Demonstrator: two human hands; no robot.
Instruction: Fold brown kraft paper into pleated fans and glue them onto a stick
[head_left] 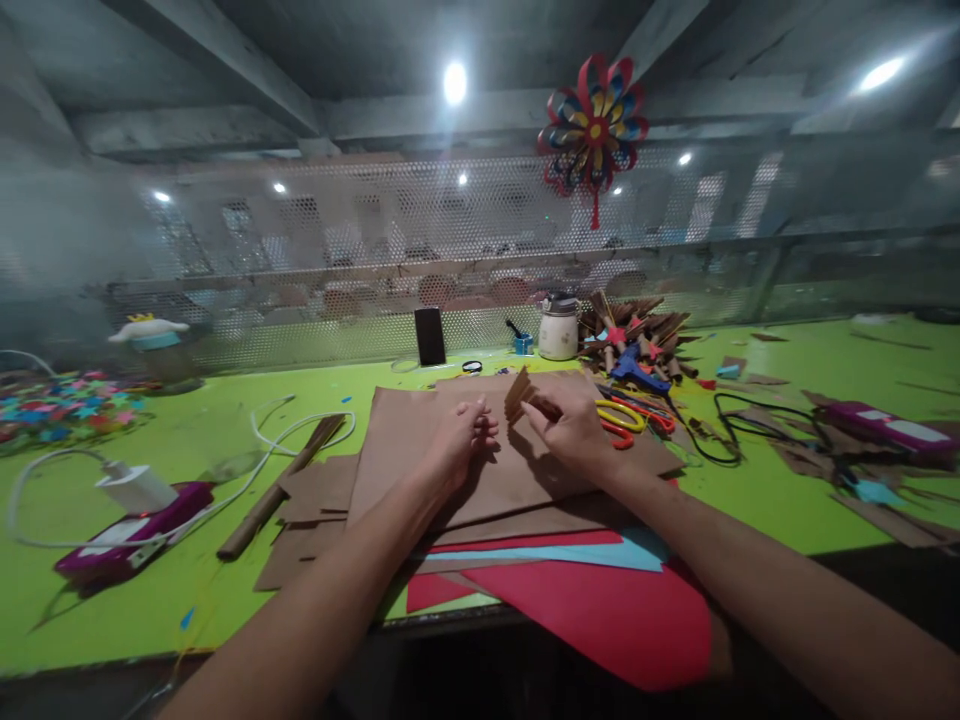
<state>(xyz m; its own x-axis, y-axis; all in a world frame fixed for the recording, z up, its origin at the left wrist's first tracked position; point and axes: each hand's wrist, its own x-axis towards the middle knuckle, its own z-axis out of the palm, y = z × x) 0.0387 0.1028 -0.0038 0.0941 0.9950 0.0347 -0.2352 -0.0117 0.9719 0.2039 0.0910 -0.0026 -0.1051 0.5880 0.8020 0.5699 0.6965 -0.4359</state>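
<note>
My right hand point(568, 425) is closed on a fringed strip of brown paper point(517, 396), whose cut slivers fan out past the thumb. A short gap to its left, my left hand point(463, 438) is half curled, with its fingers slightly apart and nothing visible in them. Both hands are above a stack of brown paper sheets point(409, 450). Red and light blue sheets stick out below the stack; one red sheet point(615, 620) hangs over the table's front edge. Scissors with yellow handles point(624, 414) and others with orange-red handles lie beside my right hand.
A rolled brown paper tube point(262, 508) with a fringed end lies left of the stack. Behind my right hand are a blue glue gun point(637, 370), a pile of brown paper rolls point(660, 325) and a white jar point(559, 330). Purple power strips point(135, 535) and cables lie at both sides.
</note>
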